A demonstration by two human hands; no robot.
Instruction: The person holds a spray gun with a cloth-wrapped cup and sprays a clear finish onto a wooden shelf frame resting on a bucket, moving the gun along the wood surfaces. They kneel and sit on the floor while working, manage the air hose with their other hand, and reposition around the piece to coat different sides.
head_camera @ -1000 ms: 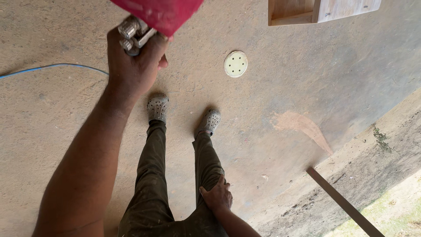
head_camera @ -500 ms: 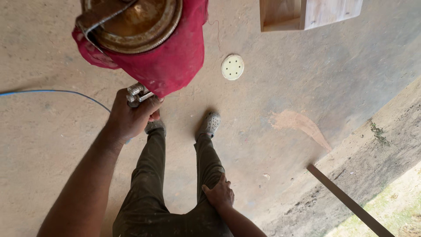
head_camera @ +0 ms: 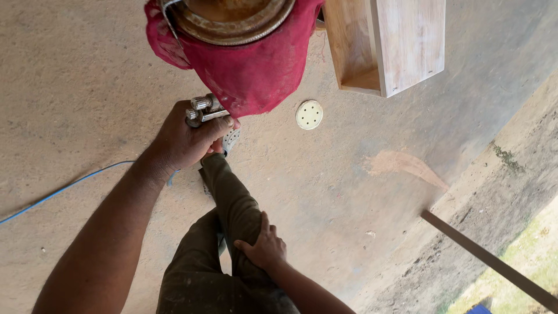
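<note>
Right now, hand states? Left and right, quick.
Left hand: closed around the spray gun, its cup wrapped in red cloth.
Right hand: holding nothing, resting open on the trouser leg.

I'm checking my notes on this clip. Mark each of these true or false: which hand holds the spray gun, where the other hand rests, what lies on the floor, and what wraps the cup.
1. The left hand grips the spray gun. True.
2. The right hand holds a brush. False: it rests empty on the person's leg.
3. A round disc with holes lies on the concrete floor. True.
4. A blue cloth wraps the metal cup. False: the cloth is red.
5. A wooden box sits near the disc. True.
</note>
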